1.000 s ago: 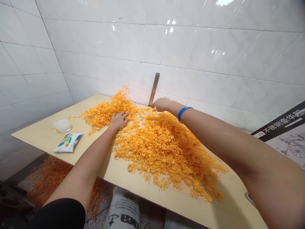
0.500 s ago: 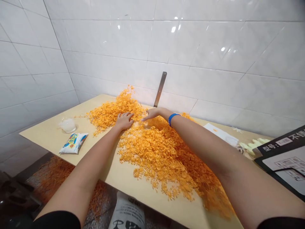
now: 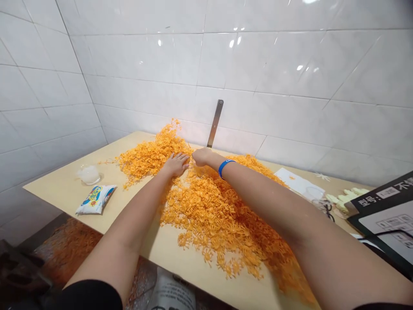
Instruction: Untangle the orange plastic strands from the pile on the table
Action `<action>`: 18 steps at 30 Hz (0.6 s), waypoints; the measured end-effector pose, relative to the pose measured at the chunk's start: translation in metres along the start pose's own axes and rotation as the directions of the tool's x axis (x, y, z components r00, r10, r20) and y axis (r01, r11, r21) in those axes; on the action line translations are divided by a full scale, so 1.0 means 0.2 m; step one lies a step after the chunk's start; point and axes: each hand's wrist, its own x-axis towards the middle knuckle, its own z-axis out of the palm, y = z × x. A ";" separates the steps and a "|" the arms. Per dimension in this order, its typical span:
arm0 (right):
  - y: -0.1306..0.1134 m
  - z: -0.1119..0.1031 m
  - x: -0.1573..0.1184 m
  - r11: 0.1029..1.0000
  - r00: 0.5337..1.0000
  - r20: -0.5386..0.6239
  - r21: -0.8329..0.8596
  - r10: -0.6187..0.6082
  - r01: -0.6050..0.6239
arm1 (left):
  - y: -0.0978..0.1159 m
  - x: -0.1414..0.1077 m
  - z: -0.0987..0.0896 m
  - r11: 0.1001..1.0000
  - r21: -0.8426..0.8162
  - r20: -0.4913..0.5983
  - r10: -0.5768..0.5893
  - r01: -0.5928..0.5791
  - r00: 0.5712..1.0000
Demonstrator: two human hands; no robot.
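Left hand: flat, palm down, fingers spread on the heap; nothing held.
Right hand: loosely curled at the heap's far side; any hold cannot be told.
Orange sprig heap: mid-worktop, thinner around both hands, deepest toward the near right; all lies loose, no separate pile showing.
Worktop: pale wood; carries a clear cup, a printed sachet, a white paper sheet.
Room: white glazed wall tiles; steel bracket; orange sprigs on the floor.
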 end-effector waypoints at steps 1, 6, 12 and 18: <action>0.00 0.00 -0.02 1.000 1.000 -0.009 -0.014 -0.013 0.013 | -0.01 -0.01 0.03 1.000 0.005 0.013 0.000 0.000 1.000; -0.01 -0.05 -0.16 0.992 0.993 -0.061 -0.080 -0.099 0.094 | -0.06 0.00 0.09 0.999 0.022 0.084 -0.042 0.040 0.996; 0.01 -0.18 -0.33 0.970 0.978 -0.032 -0.139 -0.207 0.201 | -0.05 0.03 0.06 0.995 0.036 0.144 -0.095 0.090 0.985; -0.01 -0.18 -0.43 0.967 0.975 -0.017 -0.133 -0.221 0.217 | -0.04 0.01 0.07 0.994 0.054 0.125 -0.103 0.097 0.987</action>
